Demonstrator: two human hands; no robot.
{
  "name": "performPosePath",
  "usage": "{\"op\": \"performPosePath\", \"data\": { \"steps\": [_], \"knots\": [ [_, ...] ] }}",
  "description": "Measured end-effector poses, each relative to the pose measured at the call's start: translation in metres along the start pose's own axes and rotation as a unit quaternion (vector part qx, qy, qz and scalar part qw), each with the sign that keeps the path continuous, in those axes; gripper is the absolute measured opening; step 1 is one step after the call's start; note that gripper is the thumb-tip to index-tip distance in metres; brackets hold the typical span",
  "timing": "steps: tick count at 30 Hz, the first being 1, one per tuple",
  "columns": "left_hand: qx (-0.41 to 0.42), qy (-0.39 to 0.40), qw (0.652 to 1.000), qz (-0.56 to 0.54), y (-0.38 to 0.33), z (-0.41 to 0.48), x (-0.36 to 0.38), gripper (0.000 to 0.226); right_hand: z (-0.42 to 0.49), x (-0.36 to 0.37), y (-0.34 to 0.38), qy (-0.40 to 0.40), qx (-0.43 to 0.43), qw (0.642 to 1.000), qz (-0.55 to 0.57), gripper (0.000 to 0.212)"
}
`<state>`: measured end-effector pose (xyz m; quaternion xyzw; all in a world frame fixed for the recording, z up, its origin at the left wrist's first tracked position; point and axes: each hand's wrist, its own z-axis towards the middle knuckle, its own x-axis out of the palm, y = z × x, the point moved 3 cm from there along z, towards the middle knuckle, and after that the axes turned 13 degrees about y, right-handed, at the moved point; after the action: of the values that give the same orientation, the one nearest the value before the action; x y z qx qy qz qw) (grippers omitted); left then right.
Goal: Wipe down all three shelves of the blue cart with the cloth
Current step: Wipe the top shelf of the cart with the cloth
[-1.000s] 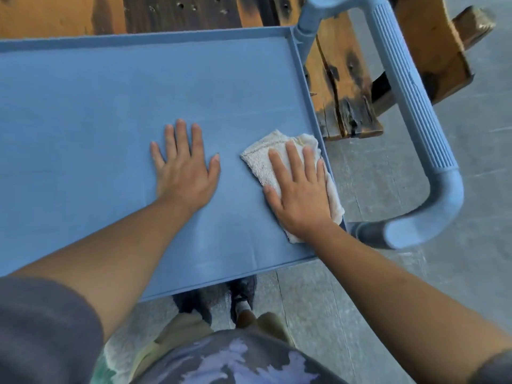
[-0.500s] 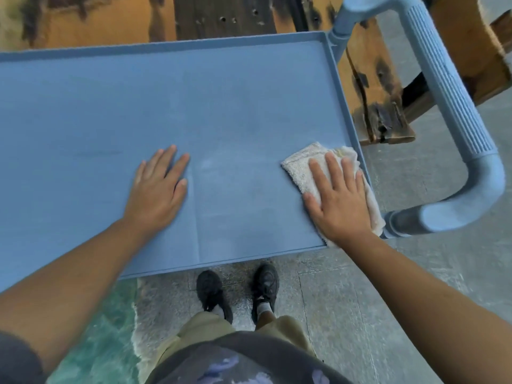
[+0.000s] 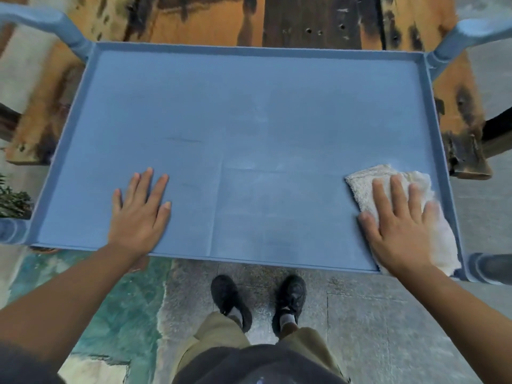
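Grey stone paving (image 3: 388,328) is seen underfoot, with a teal patch (image 3: 110,300) to the left, and worn, dark-stained wood (image 3: 210,20) lies beyond the far side of the blue cart (image 3: 428,106). Only the top shelf (image 3: 249,112) of the cart is shown, a flat blue tray with a low raised rim, and a blue handle post is seen at each far corner, left (image 3: 47,20) and right (image 3: 468,31). The cloth (image 3: 363,184), white and folded, is found in the near right corner of this shelf, close against the right rim. It is pressed flat by the right hand (image 3: 399,234), whose fingers (image 3: 381,195) are held straight and slightly spread on top of it, with the thumb at the cloth's left edge. The left hand (image 3: 138,217) is laid palm down on the near left part of the shelf, well apart from the cloth, its fingers straight and a little spread; nothing is held by it. Black shoes (image 3: 230,297) and khaki trousers (image 3: 216,345) are seen below the front rim
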<state>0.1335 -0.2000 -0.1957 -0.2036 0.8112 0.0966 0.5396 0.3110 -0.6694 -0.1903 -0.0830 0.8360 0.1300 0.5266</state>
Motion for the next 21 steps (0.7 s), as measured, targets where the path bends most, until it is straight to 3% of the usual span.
{"op": "performPosePath", "data": {
  "steps": [6,11,21],
  "knots": [
    [0.005,-0.013,1.0,-0.001,-0.001,0.004,0.006,0.06,-0.002,0.032,0.182,0.026,-0.105,0.993,-0.038,0.074],
    [0.016,-0.011,1.0,-0.012,0.004,0.008,0.009,0.06,0.002,0.06,0.317,0.031,-0.137,0.988,-0.065,0.074],
    [0.072,-0.014,0.99,-0.122,0.011,0.001,-0.01,0.059,-0.007,0.049,0.334,0.053,-0.164,0.983,-0.059,0.072]
  ]
}}
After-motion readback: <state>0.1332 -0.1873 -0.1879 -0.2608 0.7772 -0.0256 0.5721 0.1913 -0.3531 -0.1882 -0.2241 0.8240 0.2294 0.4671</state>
